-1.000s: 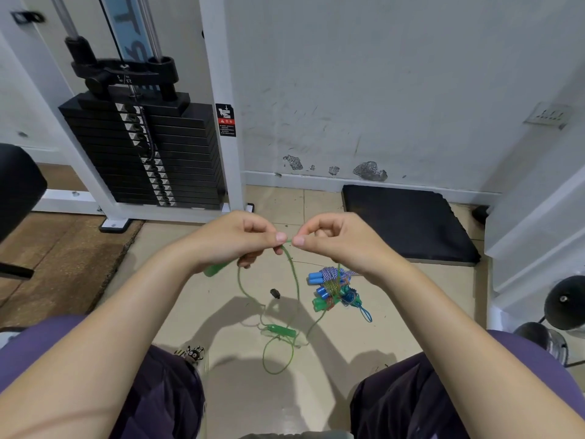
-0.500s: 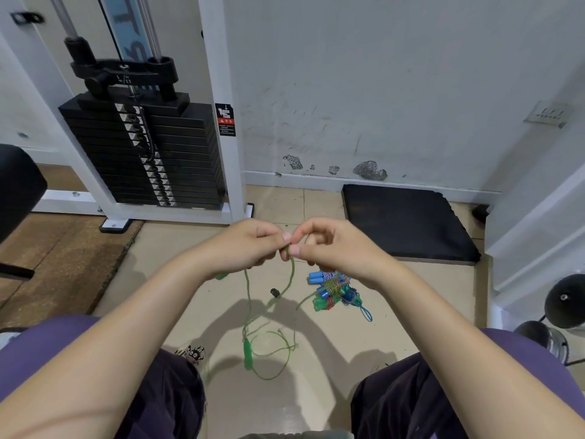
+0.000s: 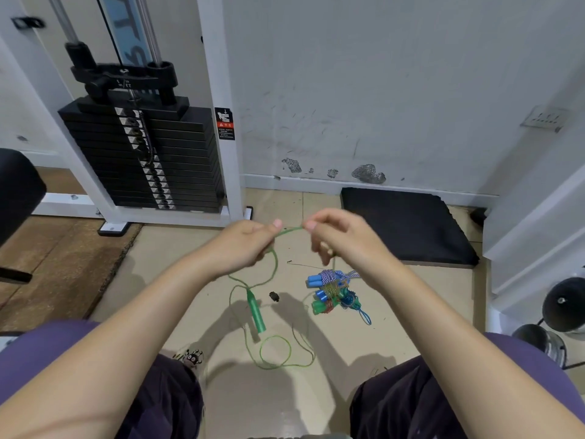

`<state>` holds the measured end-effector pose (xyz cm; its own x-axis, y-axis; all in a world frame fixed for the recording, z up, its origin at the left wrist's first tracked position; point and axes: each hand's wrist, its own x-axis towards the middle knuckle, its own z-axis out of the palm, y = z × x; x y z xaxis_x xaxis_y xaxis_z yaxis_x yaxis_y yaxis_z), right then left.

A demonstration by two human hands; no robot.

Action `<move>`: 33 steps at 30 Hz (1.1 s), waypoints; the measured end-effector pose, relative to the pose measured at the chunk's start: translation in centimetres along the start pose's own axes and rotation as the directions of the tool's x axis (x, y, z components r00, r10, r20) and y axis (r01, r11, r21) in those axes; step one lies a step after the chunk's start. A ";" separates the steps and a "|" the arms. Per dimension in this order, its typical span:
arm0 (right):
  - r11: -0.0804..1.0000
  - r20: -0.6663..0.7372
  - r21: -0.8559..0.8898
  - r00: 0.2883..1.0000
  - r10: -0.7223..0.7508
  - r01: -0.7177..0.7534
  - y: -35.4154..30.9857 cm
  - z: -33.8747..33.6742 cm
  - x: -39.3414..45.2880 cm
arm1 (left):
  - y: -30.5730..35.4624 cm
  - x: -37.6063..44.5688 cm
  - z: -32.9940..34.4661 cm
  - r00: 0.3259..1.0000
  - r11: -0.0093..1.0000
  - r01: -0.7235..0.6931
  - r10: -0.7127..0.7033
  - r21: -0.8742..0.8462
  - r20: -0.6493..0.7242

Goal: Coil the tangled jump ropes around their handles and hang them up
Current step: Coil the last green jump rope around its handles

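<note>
A thin green jump rope (image 3: 274, 359) runs between my two hands and trails down in loops onto the tiled floor. My left hand (image 3: 243, 247) grips the rope, and my right hand (image 3: 342, 237) pinches it a short way to the right, with a taut stretch between them. One green handle (image 3: 255, 310) hangs below my left hand, just above the floor. A bundle of other jump ropes (image 3: 332, 293) with blue and green handles lies on the floor below my right hand.
A small black piece (image 3: 274, 296) lies on the floor between the handle and the bundle. A weight stack machine (image 3: 142, 153) stands at the back left, a black foam mat (image 3: 405, 226) against the wall at the right. My knees frame the bottom.
My hands have pulled apart, stretching the rope between them. The green handle has moved up from the floor and nearer my left hand, and the loops below have shifted.
</note>
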<state>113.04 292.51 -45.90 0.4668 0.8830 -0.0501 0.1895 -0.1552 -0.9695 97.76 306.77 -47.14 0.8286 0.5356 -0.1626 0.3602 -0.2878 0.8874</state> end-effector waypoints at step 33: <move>0.999 0.092 -0.010 0.995 -0.041 0.042 -0.1 1.1 -0.3 | 1.2 -1.0 1.2 0.996 0.973 -0.015 0.035 -0.230 0.085</move>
<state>111.92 292.72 -46.09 0.3772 0.9256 -0.0325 0.2174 -0.1226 -0.9684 97.90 304.90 -46.42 0.8743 0.4556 -0.1674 0.2394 -0.1049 0.9652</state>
